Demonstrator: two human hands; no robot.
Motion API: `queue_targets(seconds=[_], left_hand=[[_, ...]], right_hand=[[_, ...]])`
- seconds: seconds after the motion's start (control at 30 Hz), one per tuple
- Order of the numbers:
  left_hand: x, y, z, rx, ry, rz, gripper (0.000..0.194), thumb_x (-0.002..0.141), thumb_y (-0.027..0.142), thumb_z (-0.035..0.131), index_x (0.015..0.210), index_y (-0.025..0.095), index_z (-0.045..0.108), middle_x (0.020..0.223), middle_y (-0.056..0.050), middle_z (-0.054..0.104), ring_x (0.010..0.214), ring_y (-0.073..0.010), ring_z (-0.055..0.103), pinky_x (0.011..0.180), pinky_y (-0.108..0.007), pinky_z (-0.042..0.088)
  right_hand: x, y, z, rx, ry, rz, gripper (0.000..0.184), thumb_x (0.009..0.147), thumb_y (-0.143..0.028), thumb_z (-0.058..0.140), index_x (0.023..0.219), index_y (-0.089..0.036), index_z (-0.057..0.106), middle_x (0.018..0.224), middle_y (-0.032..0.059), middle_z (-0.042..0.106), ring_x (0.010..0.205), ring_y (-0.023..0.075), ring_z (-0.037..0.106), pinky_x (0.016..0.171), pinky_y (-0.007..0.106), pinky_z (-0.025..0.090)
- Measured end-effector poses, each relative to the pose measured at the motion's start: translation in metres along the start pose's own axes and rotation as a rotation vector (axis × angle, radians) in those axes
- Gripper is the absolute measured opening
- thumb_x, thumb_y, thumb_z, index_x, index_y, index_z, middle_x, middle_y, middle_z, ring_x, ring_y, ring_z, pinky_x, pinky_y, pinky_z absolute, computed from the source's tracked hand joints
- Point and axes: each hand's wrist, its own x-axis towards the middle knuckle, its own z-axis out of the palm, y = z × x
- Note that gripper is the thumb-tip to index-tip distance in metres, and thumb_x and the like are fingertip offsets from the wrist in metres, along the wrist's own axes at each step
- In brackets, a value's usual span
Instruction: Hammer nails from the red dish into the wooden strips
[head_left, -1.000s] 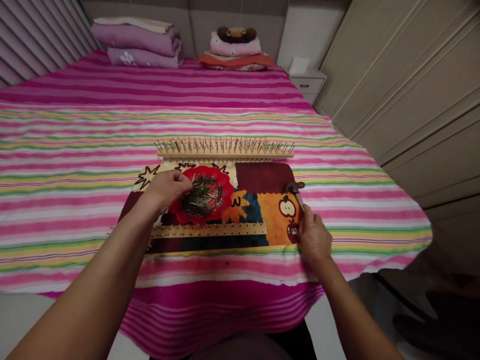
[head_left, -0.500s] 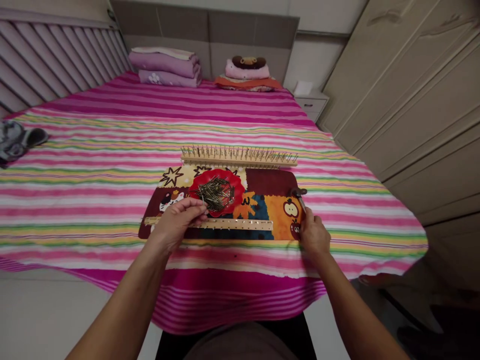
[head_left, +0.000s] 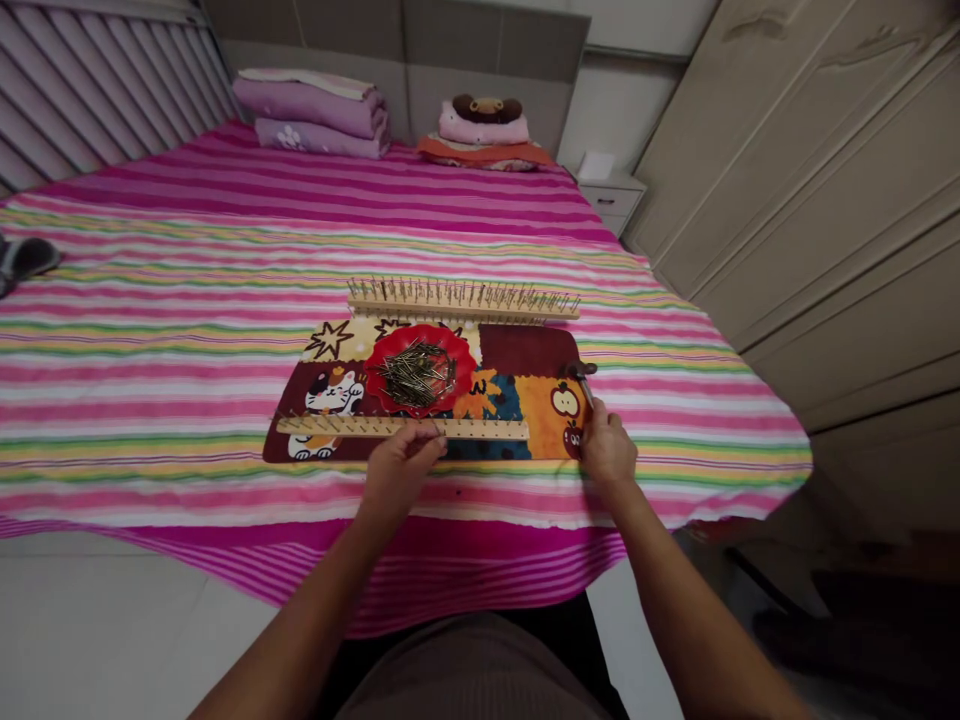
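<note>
My left hand (head_left: 405, 462) is pinched at the middle of a light wooden strip (head_left: 487, 430), fingertips at a thin nail (head_left: 438, 431) over the strip. Nails stand in the strip's left part, and the right part shows small holes. My right hand (head_left: 609, 448) is wrapped round the handle of a hammer (head_left: 585, 380), its dark head resting at the mat's right edge. Behind the strip sits a red scalloped bowl (head_left: 468, 365) holding a heap of loose nails (head_left: 416, 375). Strip and bowl lie on a patterned mat (head_left: 525, 350).
Behind the mat lies a second wooden strip (head_left: 465, 306) full of upright nails. A striped sheet (head_left: 187, 350) covers the bed. Folded bedding (head_left: 319, 120) and a cushion pile (head_left: 484, 135) are at the headboard. A wardrobe (head_left: 810, 180) stands on the right.
My left hand has moved from beside the bowl rightward and down to the middle of the strip, carrying the nail. My right hand still holds the hammer. The view has shifted slightly.
</note>
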Motion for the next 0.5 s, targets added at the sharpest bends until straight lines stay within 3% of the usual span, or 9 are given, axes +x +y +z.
queue_targets(seconds=[0.23, 0.5], left_hand=[[0.000, -0.036, 0.024, 0.248, 0.102, 0.228, 0.019, 0.078, 0.040, 0.057, 0.083, 0.024, 0.065, 0.081, -0.001, 0.067, 0.077, -0.0157, 0.061, 0.074, -0.028, 0.049], [0.004, -0.048, 0.027, 0.400, 0.169, 0.402, 0.021, 0.085, 0.037, 0.051, 0.088, 0.023, 0.066, 0.085, -0.003, 0.067, 0.085, -0.0176, 0.062, 0.082, -0.032, 0.048]], right_hand=[[0.002, 0.000, 0.002, 0.001, 0.019, 0.021, 0.045, 0.096, -0.027, 0.035, 0.140, -0.017, 0.037, 0.099, 0.0115, 0.057, 0.075, 0.0191, 0.059, 0.055, 0.028, 0.034], [0.003, 0.003, 0.008, 0.018, 0.043, 0.016, 0.044, 0.096, -0.027, 0.034, 0.139, -0.018, 0.038, 0.099, 0.0110, 0.057, 0.075, 0.0199, 0.059, 0.056, 0.029, 0.035]])
